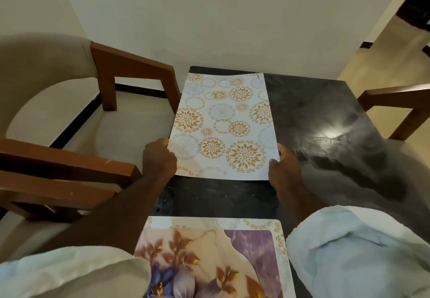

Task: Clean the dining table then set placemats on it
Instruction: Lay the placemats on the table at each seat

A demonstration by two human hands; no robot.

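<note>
Near mat: a flowery placemat [209, 258] lies flat right by you.
Your hands: left hand [159, 158] and right hand [282, 169] pinch the circle placemat [223, 125], fingers closed on its near corners.
Mat's way: it stretches away from you along the dark tabletop [325, 116].

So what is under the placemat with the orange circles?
The dark marble dining table lies under the circle-patterned placemat, which both hands, left hand and right hand, grip at its near corners. Whatever the mat covers cannot be seen.
</note>
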